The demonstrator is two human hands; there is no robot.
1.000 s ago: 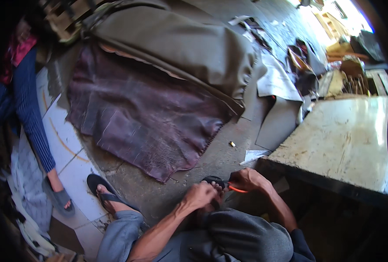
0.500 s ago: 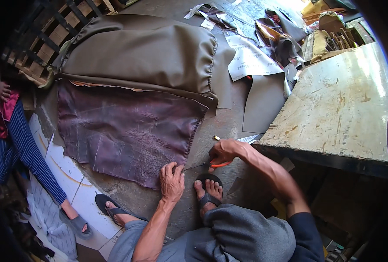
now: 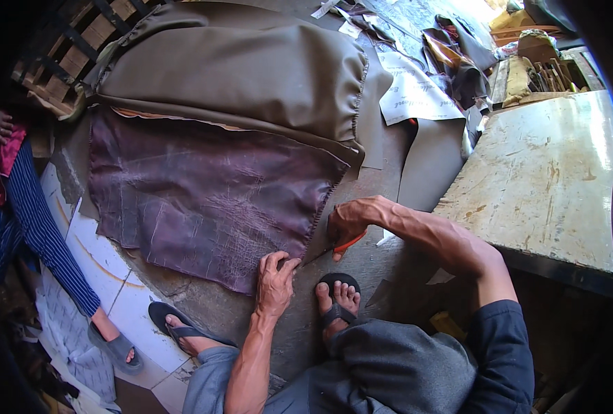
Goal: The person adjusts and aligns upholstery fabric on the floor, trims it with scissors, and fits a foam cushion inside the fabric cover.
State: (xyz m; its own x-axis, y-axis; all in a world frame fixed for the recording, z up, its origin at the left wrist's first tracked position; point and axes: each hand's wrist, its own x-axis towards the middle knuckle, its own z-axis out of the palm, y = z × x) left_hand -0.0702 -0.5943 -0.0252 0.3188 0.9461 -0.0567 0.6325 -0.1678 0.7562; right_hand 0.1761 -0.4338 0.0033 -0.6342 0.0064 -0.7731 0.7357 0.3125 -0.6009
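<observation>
A worn, cracked maroon leather piece (image 3: 203,200) with a gathered right edge lies on the floor before me. My left hand (image 3: 275,281) is closed at its lower right corner, fingers bent over the edge. My right hand (image 3: 348,224) grips orange-handled scissors (image 3: 351,243), just right of that corner. Their dark blades point toward my left fingers, and the tips are hard to make out. Beyond the maroon piece spreads a large brown leather cover (image 3: 230,76) with a gathered right edge. Both lie against each other along a long seam.
A scuffed wooden table (image 3: 534,179) stands to the right. Brown material (image 3: 434,155) and a printed white sheet (image 3: 417,90) lie beyond. At the left stands another person in striped trousers (image 3: 47,221). My sandalled foot (image 3: 337,303) is near the scissors.
My right hand with the scissors has shifted up, closer to the maroon piece's right edge. My left hand stays at the corner. The view has moved slightly.
</observation>
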